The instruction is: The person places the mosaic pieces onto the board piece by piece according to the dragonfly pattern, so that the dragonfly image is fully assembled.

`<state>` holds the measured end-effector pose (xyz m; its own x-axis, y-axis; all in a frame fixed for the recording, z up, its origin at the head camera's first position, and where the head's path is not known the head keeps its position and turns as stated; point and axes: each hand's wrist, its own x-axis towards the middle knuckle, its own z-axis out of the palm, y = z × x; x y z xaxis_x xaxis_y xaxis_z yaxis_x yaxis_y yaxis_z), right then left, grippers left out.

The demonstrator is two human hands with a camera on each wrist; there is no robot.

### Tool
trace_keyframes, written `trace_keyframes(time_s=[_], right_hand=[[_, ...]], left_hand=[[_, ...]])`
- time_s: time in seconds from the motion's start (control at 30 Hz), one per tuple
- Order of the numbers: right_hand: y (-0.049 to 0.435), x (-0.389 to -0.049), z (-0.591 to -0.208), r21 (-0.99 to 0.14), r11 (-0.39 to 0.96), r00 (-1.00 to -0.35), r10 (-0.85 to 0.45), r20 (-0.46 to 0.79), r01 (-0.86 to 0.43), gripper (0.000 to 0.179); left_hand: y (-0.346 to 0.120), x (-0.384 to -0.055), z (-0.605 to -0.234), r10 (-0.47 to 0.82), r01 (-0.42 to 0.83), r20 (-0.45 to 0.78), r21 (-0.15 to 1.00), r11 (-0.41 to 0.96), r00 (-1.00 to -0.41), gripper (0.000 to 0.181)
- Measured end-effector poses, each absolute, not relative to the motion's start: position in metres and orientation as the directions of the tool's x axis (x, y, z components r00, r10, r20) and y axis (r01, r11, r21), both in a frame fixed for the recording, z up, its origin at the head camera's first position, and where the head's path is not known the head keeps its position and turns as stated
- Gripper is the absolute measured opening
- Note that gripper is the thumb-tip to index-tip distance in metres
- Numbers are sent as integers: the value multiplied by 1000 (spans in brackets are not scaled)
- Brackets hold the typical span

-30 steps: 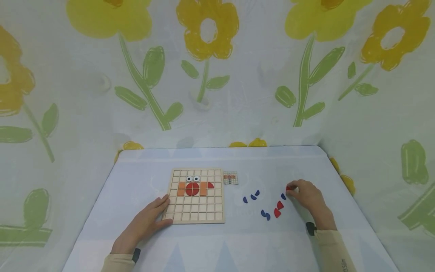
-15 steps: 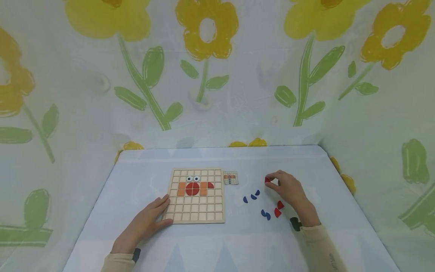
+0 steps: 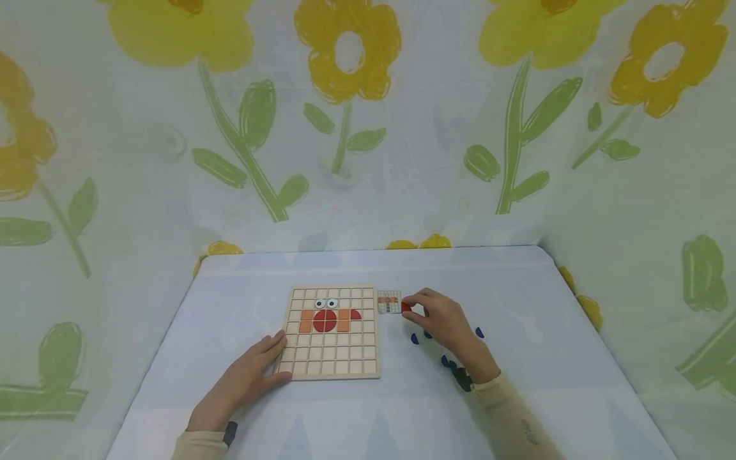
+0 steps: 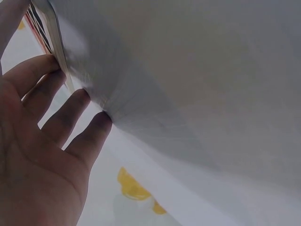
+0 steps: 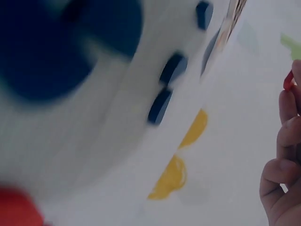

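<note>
A square wooden grid board [image 3: 336, 354] lies on the table, bearing two eye pieces [image 3: 326, 303], a red circle [image 3: 324, 321] of quarter pieces, orange pieces [image 3: 306, 321] on either side and one red quarter [image 3: 356, 314]. My left hand [image 3: 253, 367] rests against its left edge, fingers fairly straight, thumb by the near corner; the left wrist view shows fingertips [image 4: 106, 117] touching the edge. Between thumb and fingers my right hand [image 3: 445, 319] pinches a red quarter-circle piece [image 3: 406, 307], held beside the small pattern card [image 3: 390, 305].
Several blue pieces [image 3: 414, 339] are scattered right of the board, some partly behind my right hand and wrist. Another blue piece [image 3: 480, 333] lies beyond the wrist. A blurred red piece [image 5: 19, 209] shows low in the right wrist view. Flower-printed cloth [image 3: 402, 160] walls the table.
My right hand has carried the red quarter piece leftward from the right side of the table to the card. Its arm now covers the loose red pieces. The left hand has stayed put.
</note>
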<state>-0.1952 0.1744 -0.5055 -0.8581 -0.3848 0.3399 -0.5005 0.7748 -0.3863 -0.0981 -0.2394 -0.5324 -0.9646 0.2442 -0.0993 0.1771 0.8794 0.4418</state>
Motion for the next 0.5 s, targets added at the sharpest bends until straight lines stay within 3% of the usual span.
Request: trace_keyframes(time_s=[0.23,0.5], right_hand=[[142,-194,-506,-363,693,-775,-479,413,-622,37],[111,-195,-509,-397,714,-817,-496,295,-576,29]], left_hand=[[-240,-98,-532,238,171,-104,439,882,-966,85],[-240,-99,-532,245,178,-100,442,879,-964,83]])
